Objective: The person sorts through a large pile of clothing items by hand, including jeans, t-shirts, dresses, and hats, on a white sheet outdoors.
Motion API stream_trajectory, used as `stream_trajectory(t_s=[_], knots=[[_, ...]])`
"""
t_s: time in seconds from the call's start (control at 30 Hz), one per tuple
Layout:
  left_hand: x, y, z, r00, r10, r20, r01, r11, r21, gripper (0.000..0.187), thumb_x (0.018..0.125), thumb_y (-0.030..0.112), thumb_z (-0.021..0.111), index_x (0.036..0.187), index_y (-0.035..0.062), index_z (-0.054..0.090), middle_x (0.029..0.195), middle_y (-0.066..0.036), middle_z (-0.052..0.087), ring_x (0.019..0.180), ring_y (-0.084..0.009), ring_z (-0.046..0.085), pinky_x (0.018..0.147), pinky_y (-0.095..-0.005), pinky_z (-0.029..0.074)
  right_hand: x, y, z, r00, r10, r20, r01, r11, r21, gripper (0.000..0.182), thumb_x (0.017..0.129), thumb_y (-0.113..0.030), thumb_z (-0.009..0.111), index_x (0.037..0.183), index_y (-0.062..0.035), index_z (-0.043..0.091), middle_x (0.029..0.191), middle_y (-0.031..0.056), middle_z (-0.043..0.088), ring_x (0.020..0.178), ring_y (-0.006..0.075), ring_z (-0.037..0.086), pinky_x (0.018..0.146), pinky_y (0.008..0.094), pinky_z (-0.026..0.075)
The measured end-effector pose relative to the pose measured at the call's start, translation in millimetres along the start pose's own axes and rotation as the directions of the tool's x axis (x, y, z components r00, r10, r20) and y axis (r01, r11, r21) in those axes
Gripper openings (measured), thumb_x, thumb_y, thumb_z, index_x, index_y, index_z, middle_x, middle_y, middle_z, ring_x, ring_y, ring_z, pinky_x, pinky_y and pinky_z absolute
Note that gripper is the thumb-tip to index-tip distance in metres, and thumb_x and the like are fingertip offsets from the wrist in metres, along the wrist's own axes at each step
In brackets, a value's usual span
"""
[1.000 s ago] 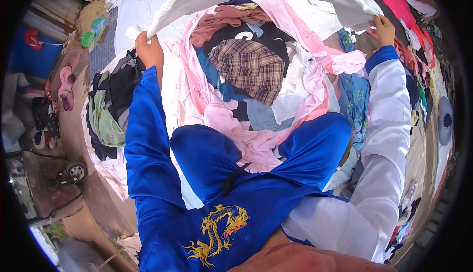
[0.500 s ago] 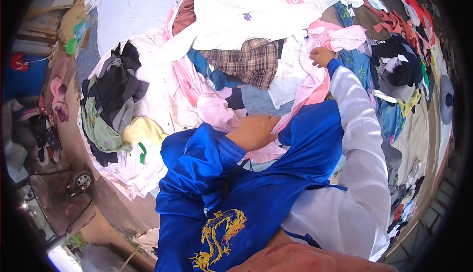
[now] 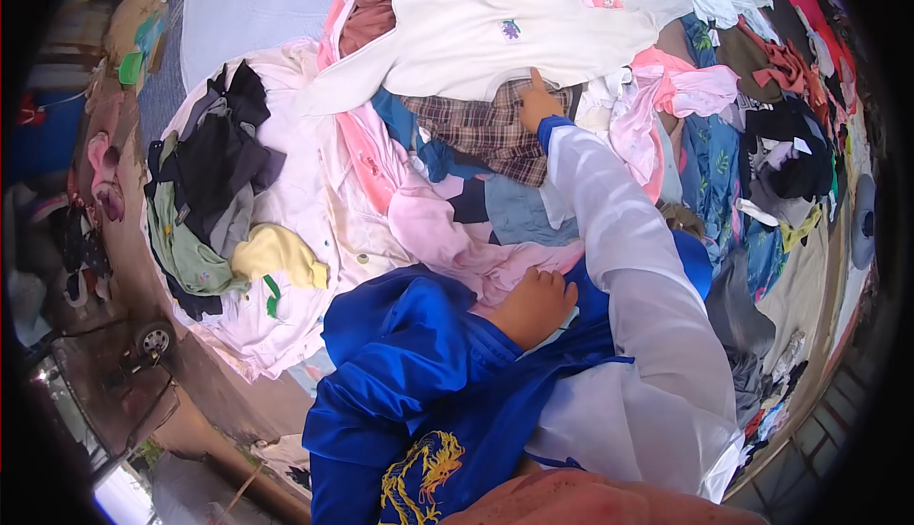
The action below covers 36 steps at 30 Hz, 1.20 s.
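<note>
A cream long-sleeved top (image 3: 457, 35) with a small purple flower lies spread at the upper middle. My right hand (image 3: 540, 104) reaches to its lower edge, index finger stretched onto the cloth, over a brown plaid garment (image 3: 476, 130). Whether the other fingers of that hand hold cloth is too small to tell. Near my body, my left hand (image 3: 536, 306) rests back upward with its fingers curled down beside pink cloth (image 3: 428, 230); what lies under the fingertips is hidden. A grey-blue cloth (image 3: 524, 211) lies between the two hands.
Dark clothes (image 3: 224, 154), a green garment (image 3: 195, 249) and a yellow cloth (image 3: 276, 257) lie on a pale sheet (image 3: 305, 163) at left. Patterned blue cloth (image 3: 709, 163) and a black garment (image 3: 785, 149) lie at right. A wheeled object (image 3: 155, 341) stands lower left.
My right hand has moved left from the pink cloth to the cream top's lower edge. My left hand has shifted right and closer to my body. The view has shifted slightly.
</note>
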<state>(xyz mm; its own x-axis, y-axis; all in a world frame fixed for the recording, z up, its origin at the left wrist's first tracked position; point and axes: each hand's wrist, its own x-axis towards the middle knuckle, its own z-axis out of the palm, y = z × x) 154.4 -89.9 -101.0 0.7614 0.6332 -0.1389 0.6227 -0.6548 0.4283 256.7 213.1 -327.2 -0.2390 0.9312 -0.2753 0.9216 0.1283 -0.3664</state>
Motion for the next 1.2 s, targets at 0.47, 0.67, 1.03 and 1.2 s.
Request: stream_trajectory(t_s=[0.47, 0.67, 1.03, 1.2], knots=[[-1, 4, 7, 0.996, -0.091, -0.023, 0.09, 0.994, -0.057, 0.029, 0.086, 0.022, 0.06, 0.109, 0.0045, 0.065, 0.093, -0.012, 0.067, 0.087, -0.0265, 0.065, 0.074, -0.0408, 0.047, 27, 3, 12, 0.94, -0.178, -0.291, 0.193, 0.981, 0.022, 0.028, 0.081, -0.01, 0.063, 0.106, 0.0025, 0.067, 0.143, 0.0218, 0.048, 0.109, 0.0394, 0.064, 0.094, 0.0447, 0.052], [3, -17, -9, 0.996, -0.02, -0.084, 0.018, 0.999, -0.03, 0.027, 0.084, 0.017, 0.062, 0.108, 0.0047, 0.062, 0.091, -0.012, 0.065, 0.086, -0.0287, 0.066, 0.074, -0.0415, 0.049, -148, -37, 12, 0.928, 0.092, -0.361, 0.081, 0.896, 0.436, 0.024, 0.079, -0.017, 0.07, 0.097, -0.0028, 0.064, 0.096, 0.0167, 0.067, 0.088, 0.0356, 0.066, 0.079, 0.0429, 0.052], [15, -14, -20, 0.996, 0.059, 0.07, -0.056, 0.998, -0.036, 0.051, 0.084, 0.025, 0.071, 0.128, 0.0051, 0.055, 0.103, -0.016, 0.068, 0.098, -0.0335, 0.067, 0.084, -0.0477, 0.051, -295, -26, 60, 0.591, 0.14, 0.794, -0.506, 0.831, 0.229, 0.052, 0.086, -0.024, 0.073, 0.128, -0.0029, 0.051, 0.104, 0.0232, 0.068, 0.085, 0.0378, 0.073, 0.064, 0.0468, 0.058], [10, -21, -19, 0.999, 0.047, 0.014, -0.047, 0.999, 0.004, 0.046, 0.084, 0.026, 0.071, 0.122, 0.0054, 0.057, 0.1, -0.016, 0.067, 0.094, -0.0347, 0.067, 0.08, -0.0473, 0.052, -175, 27, -116, 0.682, 0.227, 0.695, -0.633, 0.659, 0.406, 0.059, 0.089, -0.025, 0.072, 0.138, 0.0001, 0.049, 0.112, 0.0251, 0.067, 0.086, 0.0381, 0.074, 0.058, 0.0476, 0.06]])
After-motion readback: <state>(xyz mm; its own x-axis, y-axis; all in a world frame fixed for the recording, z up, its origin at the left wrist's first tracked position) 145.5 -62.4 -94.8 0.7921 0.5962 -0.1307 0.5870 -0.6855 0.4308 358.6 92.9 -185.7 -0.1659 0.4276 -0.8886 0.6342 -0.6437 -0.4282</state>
